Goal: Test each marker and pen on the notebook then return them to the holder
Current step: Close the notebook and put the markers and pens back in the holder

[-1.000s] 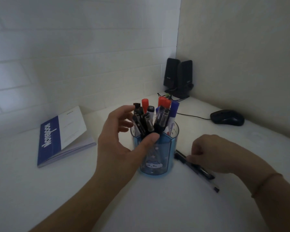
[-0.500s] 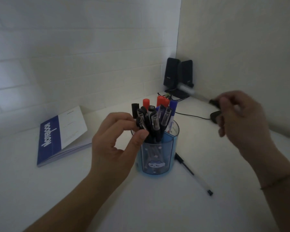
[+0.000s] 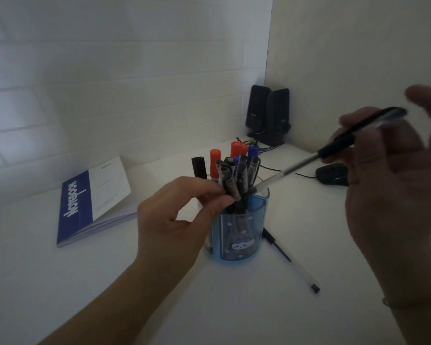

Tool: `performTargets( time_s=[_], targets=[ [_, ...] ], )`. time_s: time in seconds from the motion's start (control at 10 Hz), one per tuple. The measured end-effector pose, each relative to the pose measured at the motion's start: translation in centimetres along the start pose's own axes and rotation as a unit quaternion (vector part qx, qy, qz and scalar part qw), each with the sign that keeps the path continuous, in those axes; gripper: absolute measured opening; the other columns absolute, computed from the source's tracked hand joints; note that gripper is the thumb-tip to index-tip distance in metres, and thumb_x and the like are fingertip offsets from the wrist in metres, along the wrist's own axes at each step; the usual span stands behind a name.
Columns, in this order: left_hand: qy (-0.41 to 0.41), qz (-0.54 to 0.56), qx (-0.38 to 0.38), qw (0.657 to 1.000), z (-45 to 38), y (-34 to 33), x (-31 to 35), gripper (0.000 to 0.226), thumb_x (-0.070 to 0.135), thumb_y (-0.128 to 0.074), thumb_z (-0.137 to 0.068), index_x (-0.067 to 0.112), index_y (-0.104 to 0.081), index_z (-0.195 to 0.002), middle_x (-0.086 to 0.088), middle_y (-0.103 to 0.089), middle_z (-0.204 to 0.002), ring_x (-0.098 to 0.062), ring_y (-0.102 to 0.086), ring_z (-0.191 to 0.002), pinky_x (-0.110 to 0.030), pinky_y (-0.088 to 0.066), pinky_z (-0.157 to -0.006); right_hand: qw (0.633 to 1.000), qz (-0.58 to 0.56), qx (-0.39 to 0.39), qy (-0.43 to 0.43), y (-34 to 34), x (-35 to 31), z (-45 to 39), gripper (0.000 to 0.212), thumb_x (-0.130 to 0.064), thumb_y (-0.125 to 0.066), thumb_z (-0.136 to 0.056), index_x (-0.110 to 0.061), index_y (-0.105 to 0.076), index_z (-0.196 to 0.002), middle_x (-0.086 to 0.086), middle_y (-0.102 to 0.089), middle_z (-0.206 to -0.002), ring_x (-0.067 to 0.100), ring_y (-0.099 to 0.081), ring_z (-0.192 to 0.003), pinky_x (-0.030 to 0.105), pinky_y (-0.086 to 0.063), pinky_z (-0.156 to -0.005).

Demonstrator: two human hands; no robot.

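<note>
Basically L→R: notebook point(image 3: 92, 202) lies closed at far left on desk, well apart from both hands. Left hand point(image 3: 174, 220) pinches a bunch of capped pens point(image 3: 230, 188) standing in the blue holder point(image 3: 239, 235), thumb at the rim. Held pen point(image 3: 334, 148) runs on a diagonal, clear end down-left just over the holder's right rim, black end up-right in the right hand point(image 3: 388, 185), fingers loosely curled round it. Right hand does the drop-in, I'd judge. Another pen point(image 3: 291, 262) lies on desk just right of holder.
</note>
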State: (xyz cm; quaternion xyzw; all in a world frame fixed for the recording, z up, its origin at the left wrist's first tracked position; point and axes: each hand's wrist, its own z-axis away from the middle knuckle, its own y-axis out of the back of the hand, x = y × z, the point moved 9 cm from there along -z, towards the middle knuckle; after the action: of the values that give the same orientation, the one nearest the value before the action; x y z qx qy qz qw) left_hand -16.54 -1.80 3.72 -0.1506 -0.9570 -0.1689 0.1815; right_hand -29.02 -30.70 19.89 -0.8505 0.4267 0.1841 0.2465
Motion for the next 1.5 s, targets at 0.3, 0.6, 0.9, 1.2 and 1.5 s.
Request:
performTargets(
  time_s=[0.3,0.6,0.9,1.2,1.5],
  targets=[
    [-0.032,0.011,-0.006,0.999,0.4,-0.5,-0.1,0.019,0.016,-0.071,-0.082,0.013,-0.067,-0.101,0.003,-0.069,-0.091,-0.018,-0.064,-0.075,-0.041,-0.051,-0.067,0.981,0.117,-0.148,0.038,-3.3,-2.4,17.7,0.035,0.002,-0.065,-0.082,-0.015,-0.045,-0.106,0.014,-0.062,-0.091,0.020,-0.067,-0.083,0.029,-0.055,-0.071],
    [-0.058,-0.003,-0.034,0.998,0.8,-0.9,0.0,0.019,0.015,-0.067,-0.084,0.012,-0.068,-0.102,0.003,-0.071,-0.096,-0.016,-0.067,-0.084,-0.042,-0.053,-0.069,0.899,0.345,-0.263,0.060,-7.0,-2.9,21.6,0.059,-0.069,-0.044,-0.081,-0.021,-0.054,-0.113,-0.013,-0.044,-0.104,-0.007,-0.044,-0.082,0.004,-0.035,-0.064],
    [0.010,0.072,-0.001,0.997,0.7,-0.7,-1.4,0.030,0.009,-0.066,-0.080,0.018,-0.047,-0.101,0.003,-0.051,-0.097,-0.030,-0.055,-0.090,-0.041,-0.049,-0.081,0.847,0.454,-0.270,0.059,-7.9,-1.0,21.4,0.045,-0.061,-0.032,-0.089,-0.029,-0.037,-0.120,-0.023,-0.039,-0.061,-0.003,-0.039,-0.042,0.008,-0.024,-0.045],
    [0.008,0.056,-0.009,0.998,0.7,-0.8,-1.4,0.028,0.013,-0.055,-0.084,0.014,-0.047,-0.111,0.006,-0.047,-0.112,-0.026,-0.052,-0.104,-0.045,-0.050,-0.088,0.861,0.443,-0.234,0.084,-7.4,-1.2,20.5,0.054,-0.055,-0.019,-0.096,-0.020,-0.055,-0.115,-0.001,-0.051,-0.118,0.015,-0.050,-0.098,0.031,-0.047,-0.071],
    [-0.049,0.008,-0.051,0.997,0.8,-1.5,-0.1,0.043,0.023,-0.058,-0.085,0.014,-0.044,-0.124,-0.006,-0.044,-0.128,-0.024,-0.043,-0.122,-0.031,-0.037,-0.102,0.862,0.292,-0.406,0.075,-7.8,-1.9,22.2,0.059,-0.049,-0.018,-0.098,-0.017,-0.030,-0.146,-0.004,-0.028,-0.154,0.011,-0.015,-0.145,0.047,-0.025,-0.115]
  ],
)
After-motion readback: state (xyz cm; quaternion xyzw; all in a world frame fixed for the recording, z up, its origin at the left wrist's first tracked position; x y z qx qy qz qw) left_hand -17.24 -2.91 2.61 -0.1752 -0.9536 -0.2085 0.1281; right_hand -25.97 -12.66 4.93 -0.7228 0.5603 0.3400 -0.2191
